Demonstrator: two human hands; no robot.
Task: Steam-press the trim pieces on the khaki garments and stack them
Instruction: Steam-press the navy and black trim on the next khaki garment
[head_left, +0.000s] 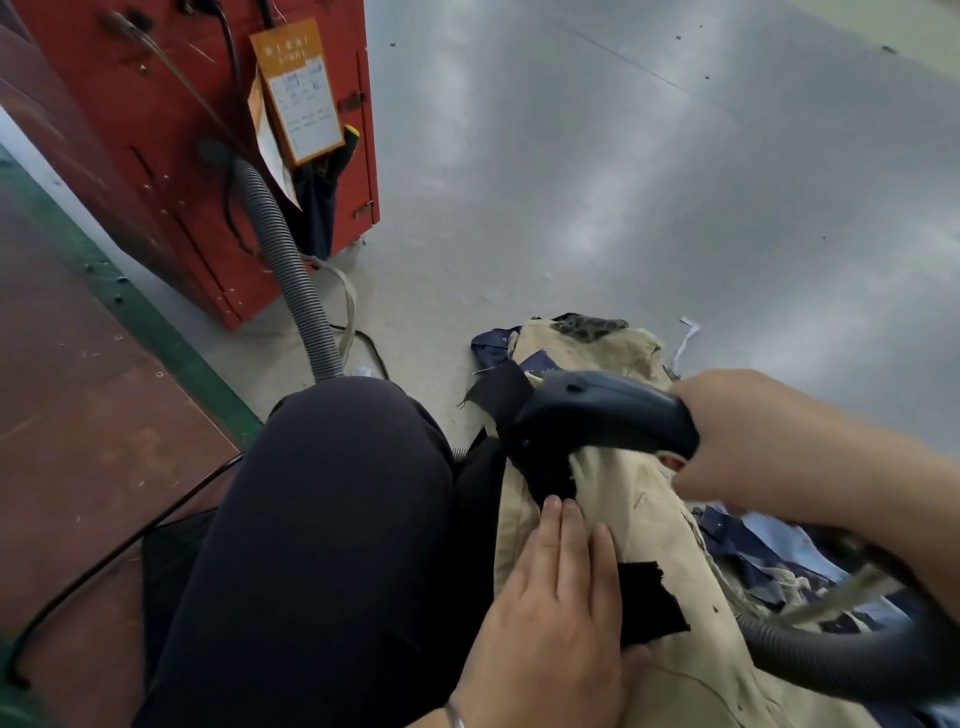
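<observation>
A khaki garment (618, 499) lies across my lap and down to the floor. A black trim piece (649, 603) lies on it, and another black strip (501, 389) sits under the steamer. My right hand (769, 441) grips the handle of the dark blue steam iron (597, 415), which is held over the strip. Its grey hose (831, 660) runs off to the lower right. My left hand (550, 597) lies flat on the khaki cloth, fingers straight, fingertips at the edge of the black trim.
A red metal cabinet (156, 130) with an orange tag (298, 88) stands at the upper left, with a grey ribbed hose (291, 270) running down from it. Blue and khaki garments (779, 561) pile on the grey floor to the right. A brown table edge (78, 389) is at left.
</observation>
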